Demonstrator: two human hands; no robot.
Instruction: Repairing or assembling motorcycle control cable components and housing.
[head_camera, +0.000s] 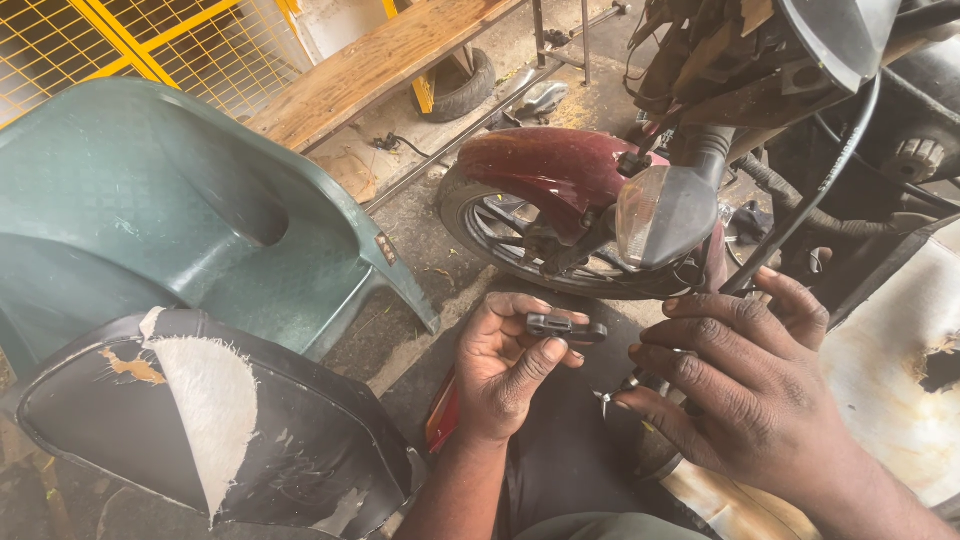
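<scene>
My left hand (510, 365) is palm up and grips a small black plastic part (565, 327) between thumb and fingers. My right hand (745, 375) hovers just right of it, fingers spread and bent, its fingertips by a small metal piece (607, 398) that is partly hidden. Both hands are in front of a motorcycle's front wheel (500, 235) with its maroon mudguard (545, 165) and a clear turn signal lamp (660, 215).
A green plastic chair (150, 210) stands at the left, with a torn black motorcycle seat (200, 430) leaning in front of it. A wooden bench (370, 65), a spare tyre (465, 90) and a yellow mesh fence (150, 40) lie behind. Black cables (830, 170) hang at the right.
</scene>
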